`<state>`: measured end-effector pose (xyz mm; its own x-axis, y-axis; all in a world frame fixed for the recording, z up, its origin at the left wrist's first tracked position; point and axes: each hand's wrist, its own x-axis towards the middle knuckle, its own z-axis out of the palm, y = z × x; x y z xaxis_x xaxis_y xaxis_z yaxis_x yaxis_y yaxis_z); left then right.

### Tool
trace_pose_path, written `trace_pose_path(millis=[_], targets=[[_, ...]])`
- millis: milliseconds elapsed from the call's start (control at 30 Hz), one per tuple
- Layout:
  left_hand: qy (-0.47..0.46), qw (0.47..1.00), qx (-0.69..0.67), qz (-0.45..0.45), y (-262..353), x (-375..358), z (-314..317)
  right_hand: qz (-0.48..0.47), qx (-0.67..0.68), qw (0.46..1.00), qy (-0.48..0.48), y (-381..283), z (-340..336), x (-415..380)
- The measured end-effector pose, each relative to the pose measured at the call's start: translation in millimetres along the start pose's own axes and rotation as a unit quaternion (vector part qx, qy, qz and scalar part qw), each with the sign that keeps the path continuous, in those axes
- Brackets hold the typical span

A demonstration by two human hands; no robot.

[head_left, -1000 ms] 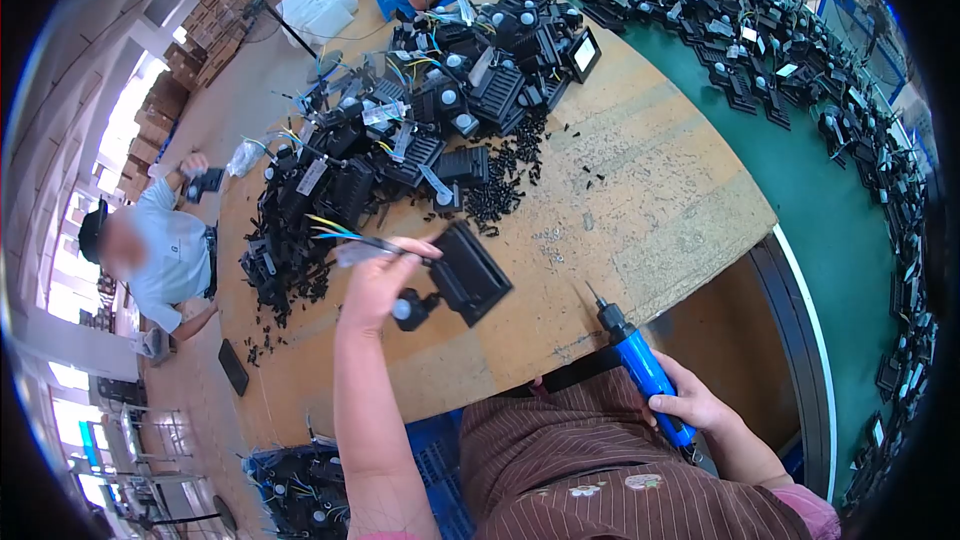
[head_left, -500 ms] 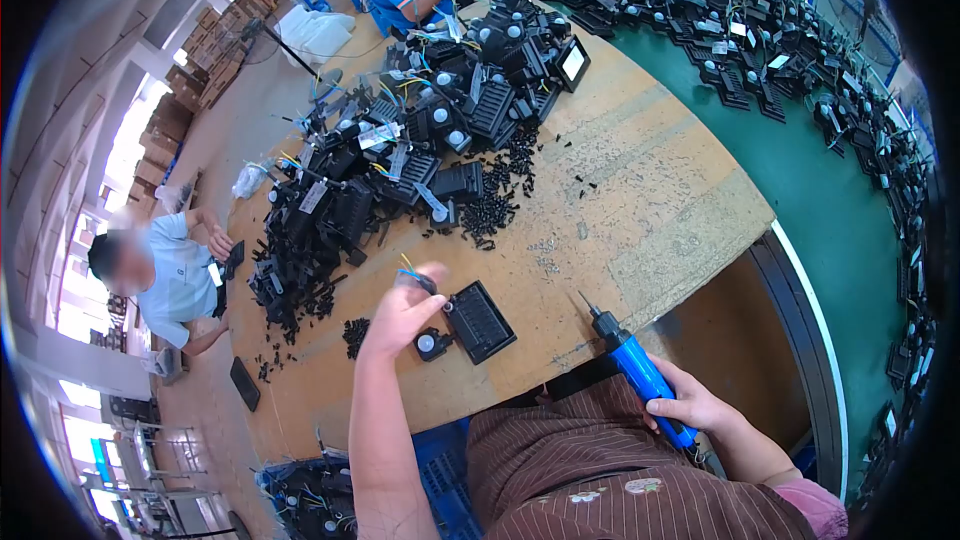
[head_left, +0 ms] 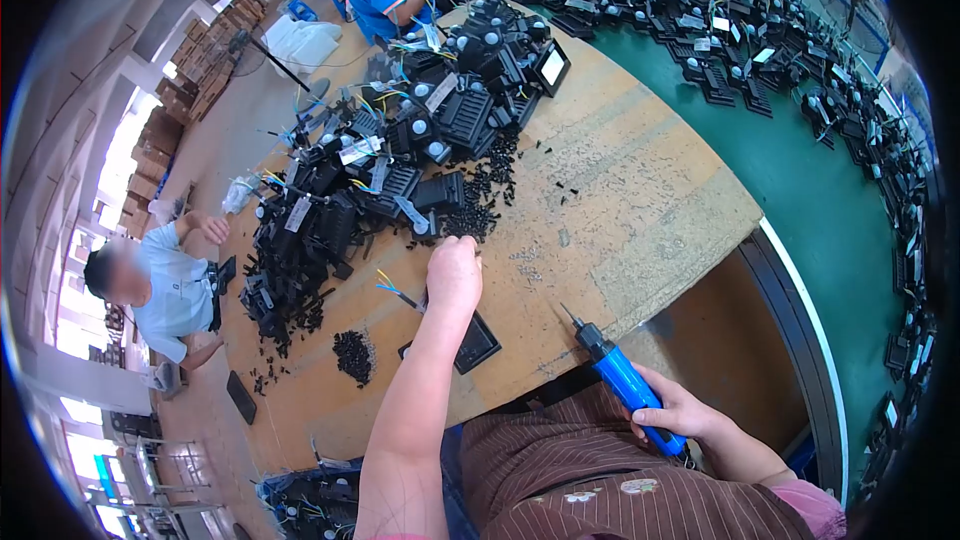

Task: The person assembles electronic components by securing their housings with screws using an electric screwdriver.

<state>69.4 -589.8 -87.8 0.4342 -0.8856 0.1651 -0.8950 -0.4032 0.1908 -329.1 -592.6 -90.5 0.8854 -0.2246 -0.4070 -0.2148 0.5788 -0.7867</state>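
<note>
The left hand (head_left: 455, 270) is at the near edge of a loose scatter of small black screws (head_left: 485, 195), fingertips pointing down and away; the back of the hand hides most of the fingers, so whether they pinch anything cannot be told. The right hand (head_left: 668, 408) wraps its fingers around a smooth, blue, tube-shaped screwdriver (head_left: 628, 383) with a black nose and a thin bit, tilted toward the far left near the table's edge. Partly hidden under the left forearm, a shallow, rectangular black lamp case (head_left: 478, 345) lies on the table, while thin yellow and blue wires (head_left: 400, 292) stick up just left of the forearm. Farther left sits a small rounded mound (head_left: 352, 358) of dark, grainy pieces. The tan wooden table (head_left: 690, 240) is scuffed and flaking toward the right. On its far left side rises a jumbled heap of finned black lamps (head_left: 385, 180) with domed white sensors.
</note>
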Motion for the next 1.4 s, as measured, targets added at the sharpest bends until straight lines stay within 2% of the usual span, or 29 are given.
trace_pose_path(millis=[167, 267, 333, 400, 433, 533, 633, 733, 867, 1167, 1400], targets=[[-0.024, 1.0, 0.012, 0.006, -1, 5, -3, -0.006, -0.006, 1.0, -0.007, 4, -3, 3], [0.022, 0.997, -0.074, -0.01, -1, 4, -8, 0.001, -0.004, 1.0, -0.004, 3, -3, 1], [0.017, 0.979, -0.187, -0.079, 5, -1, -17, -0.004, -0.009, 1.0, -0.004, 1, -2, -1], [0.031, 0.939, -0.318, -0.126, 16, -20, -31, -0.006, -0.014, 1.0, -0.009, -1, -2, -2], [0.004, 0.924, -0.36, -0.13, 14, -32, -31, -0.006, -0.016, 1.0, -0.013, -1, -2, -3], [-0.028, 0.823, -0.538, -0.182, 37, -73, -41, 0.004, -0.043, 0.999, -0.024, -4, 2, -6], [-0.079, 0.737, -0.636, -0.216, 43, -103, -37, 0.02, -0.091, 0.995, -0.041, -12, 9, -7], [-0.087, 0.64, -0.73, -0.225, 45, -118, -27, 0.017, -0.129, 0.989, -0.065, -17, 15, -7], [-0.116, 0.579, -0.768, -0.247, 50, -124, -25, -0.001, -0.136, 0.988, -0.075, -22, 26, -5], [-0.154, 0.531, -0.801, -0.229, 57, -130, -24, 0.019, -0.106, 0.992, -0.059, -21, 29, -12], [-0.148, 0.55, -0.787, -0.239, 67, -131, -17, 0.017, -0.06, 0.996, -0.06, -14, 23, -16]])
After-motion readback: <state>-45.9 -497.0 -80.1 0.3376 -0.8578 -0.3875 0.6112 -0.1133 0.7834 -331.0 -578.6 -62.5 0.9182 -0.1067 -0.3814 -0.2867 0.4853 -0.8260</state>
